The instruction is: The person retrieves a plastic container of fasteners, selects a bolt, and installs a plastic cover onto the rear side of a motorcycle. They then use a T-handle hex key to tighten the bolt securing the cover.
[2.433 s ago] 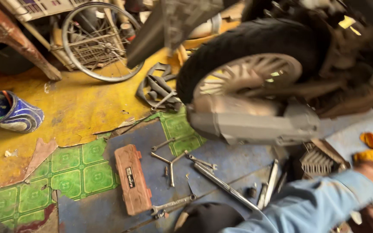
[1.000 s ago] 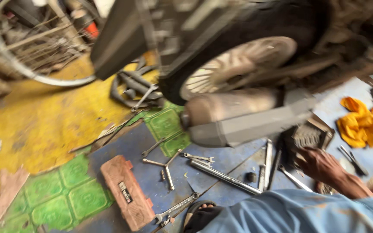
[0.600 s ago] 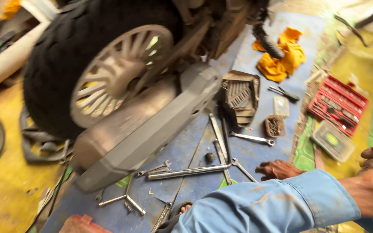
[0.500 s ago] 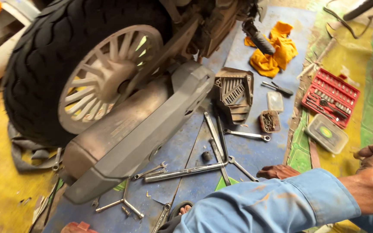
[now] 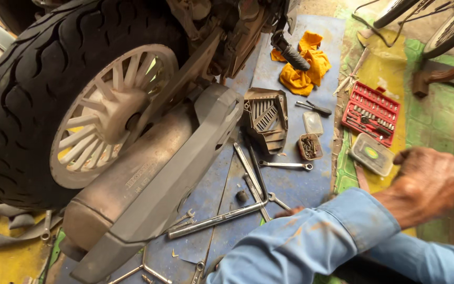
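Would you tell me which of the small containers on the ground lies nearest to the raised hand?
The clear lidded box with the green and yellow label, just below the red socket set, is nearest the hand. The open tub of screws and the empty clear tub lie farther left.

A motorbike repair workshop. A rear wheel [image 5: 74, 100] and exhaust [image 5: 148, 173] hang over a floor strewn with wrenches [image 5: 285, 165] and a socket set [image 5: 370, 112].

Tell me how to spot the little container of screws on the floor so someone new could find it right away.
Start at the big rear wheel and go right, past the ribbed dark plastic cover on the blue mat. The small screw container sits beside that cover, above a spanner. Unlike the empty clear lid above it, it holds rusty brown screws.
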